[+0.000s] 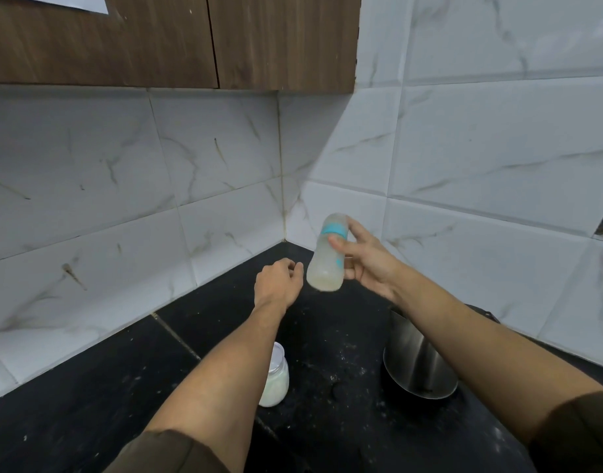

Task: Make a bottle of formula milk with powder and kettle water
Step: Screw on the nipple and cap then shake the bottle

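Note:
My right hand (368,259) grips a translucent baby bottle (327,257) with a blue collar, held up in the air and blurred, with pale milky liquid at its bottom. My left hand (277,285) hovers just left of the bottle's base, fingers loosely curled, holding nothing. A clear jar of white powder (275,382) stands on the black counter (122,387), partly hidden behind my left forearm. The steel kettle (417,363) stands under my right forearm on the counter's right side.
White marble-look tiled walls meet in a corner behind the bottle. Brown wooden cabinets (156,39) hang above. White specks of powder are scattered on the counter between the jar and the kettle.

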The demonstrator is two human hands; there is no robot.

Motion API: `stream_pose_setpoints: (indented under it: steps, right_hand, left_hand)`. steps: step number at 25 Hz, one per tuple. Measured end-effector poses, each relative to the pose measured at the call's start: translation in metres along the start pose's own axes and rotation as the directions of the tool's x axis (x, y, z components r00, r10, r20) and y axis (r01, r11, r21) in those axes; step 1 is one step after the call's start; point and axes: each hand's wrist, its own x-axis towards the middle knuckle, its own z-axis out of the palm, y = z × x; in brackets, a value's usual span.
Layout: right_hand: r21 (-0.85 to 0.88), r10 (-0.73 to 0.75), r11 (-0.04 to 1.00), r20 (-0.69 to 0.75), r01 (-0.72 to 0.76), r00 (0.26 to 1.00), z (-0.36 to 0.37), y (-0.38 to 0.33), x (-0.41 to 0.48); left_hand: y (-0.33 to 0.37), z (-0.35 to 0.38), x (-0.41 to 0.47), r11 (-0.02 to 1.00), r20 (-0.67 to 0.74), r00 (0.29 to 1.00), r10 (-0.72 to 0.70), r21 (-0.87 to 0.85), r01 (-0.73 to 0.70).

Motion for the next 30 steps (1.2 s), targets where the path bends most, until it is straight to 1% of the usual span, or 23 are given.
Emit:
stream_pose_setpoints:
  steps: [2,3,4,5,8,9,10,12,13,14,15,16,18,19,20,21,22,24,25,26,28,29,30]
  right_hand:
    - [0.242,-0.066,0.962,-0.25,0.128,0.966,-0.005,-0.002,0.009]
    - [0.318,-0.07,0.93,-0.336,0.183,0.939,-0.007,-0.004,0.013]
    - [0.33,-0.071,0.923,-0.357,0.197,0.931,-0.007,-0.004,0.015]
    - [0.288,-0.067,0.944,-0.318,0.164,0.946,-0.006,-0.004,0.012]
    - [-0.027,-0.012,1.0,-0.018,0.011,1.0,0.0,-0.005,-0.003]
    - [-0.06,-0.008,0.998,0.034,0.01,0.999,0.001,-0.004,-0.005]
    - [-0.025,-0.032,0.999,0.018,0.032,0.999,0.001,-0.004,-0.005]
    - [0.177,-0.09,0.976,-0.189,0.124,0.978,0.0,-0.005,0.002]
    - [0.277,-0.087,0.945,-0.305,0.176,0.948,-0.002,-0.007,0.007]
    - [0.332,-0.079,0.919,-0.372,0.212,0.925,-0.002,-0.008,0.011]
    - [0.336,-0.07,0.92,-0.368,0.203,0.927,-0.001,-0.009,0.012]
    - [0.286,-0.06,0.946,-0.306,0.152,0.95,0.001,-0.009,0.009]
    - [0.057,-0.023,0.998,-0.105,0.029,0.994,0.006,-0.01,-0.001]
    - [-0.026,-0.01,1.0,-0.026,0.009,1.0,0.007,-0.009,-0.004]
    - [-0.043,-0.017,0.999,-0.006,0.016,1.0,0.006,-0.009,-0.004]
    - [0.005,-0.048,0.999,-0.051,0.048,0.998,0.004,-0.01,-0.003]
    - [0.101,-0.076,0.991,-0.148,0.092,0.986,0.003,-0.013,0.0]
    - [0.305,-0.064,0.936,-0.341,0.175,0.938,-0.002,-0.016,0.008]
    - [0.333,-0.052,0.926,-0.358,0.179,0.932,-0.003,-0.016,0.009]
    - [0.295,-0.034,0.946,-0.319,0.134,0.947,-0.003,-0.015,0.007]
    - [0.055,0.003,0.998,-0.13,0.004,0.991,0.001,-0.013,-0.004]
    - [-0.05,0.018,0.999,-0.046,-0.021,0.999,0.002,-0.011,-0.008]
    - [-0.078,0.012,0.997,-0.013,-0.013,1.0,0.001,-0.01,-0.01]
  left_hand:
    - [-0.002,-0.001,-0.001,1.0,-0.017,1.0,-0.003,-0.007,0.003]
    - [-0.002,-0.002,-0.003,1.0,-0.024,1.0,-0.006,-0.006,0.005]
    - [-0.002,-0.002,-0.003,1.0,-0.027,1.0,-0.008,-0.006,0.008]
    - [-0.002,-0.002,-0.002,1.0,-0.025,1.0,-0.01,-0.008,0.01]
    - [-0.001,0.0,-0.002,1.0,-0.003,1.0,0.001,-0.022,-0.001]
    - [0.001,-0.001,-0.002,1.0,-0.001,1.0,0.005,-0.024,-0.005]
    - [0.001,-0.001,-0.002,1.0,-0.005,1.0,0.006,-0.024,-0.006]
    - [0.0,-0.004,-0.001,1.0,-0.02,1.0,-0.003,-0.02,0.002]
    - [0.0,-0.005,-0.002,1.0,-0.024,1.0,-0.006,-0.015,0.006]
    - [-0.001,-0.005,-0.003,1.0,-0.027,1.0,-0.008,-0.008,0.007]
    - [-0.001,-0.006,-0.003,1.0,-0.026,1.0,-0.009,-0.003,0.009]
    - [-0.001,-0.005,-0.003,1.0,-0.021,1.0,-0.008,-0.003,0.008]
    - [-0.001,-0.004,-0.002,1.0,-0.008,1.0,-0.001,-0.007,0.001]
    - [0.0,-0.005,-0.002,1.0,-0.006,1.0,0.005,-0.005,-0.005]
    - [0.001,-0.006,-0.002,1.0,-0.01,1.0,0.007,-0.004,-0.007]
    - [0.002,-0.008,-0.003,1.0,-0.018,1.0,0.006,-0.002,-0.006]
    - [0.002,-0.009,-0.003,1.0,-0.026,1.0,0.002,-0.002,-0.002]
    - [0.001,-0.011,-0.006,1.0,-0.036,0.999,-0.007,0.002,0.007]
    - [0.001,-0.011,-0.007,1.0,-0.036,0.999,-0.011,0.001,0.011]
    - [0.0,-0.01,-0.007,1.0,-0.031,0.999,-0.013,-0.002,0.013]
    - [0.001,-0.007,-0.007,1.0,-0.021,1.0,-0.007,-0.003,0.007]
    - [0.002,-0.006,-0.008,1.0,-0.02,1.0,-0.004,0.001,0.004]
    - [0.003,-0.006,-0.007,1.0,-0.02,1.0,-0.003,0.003,0.003]
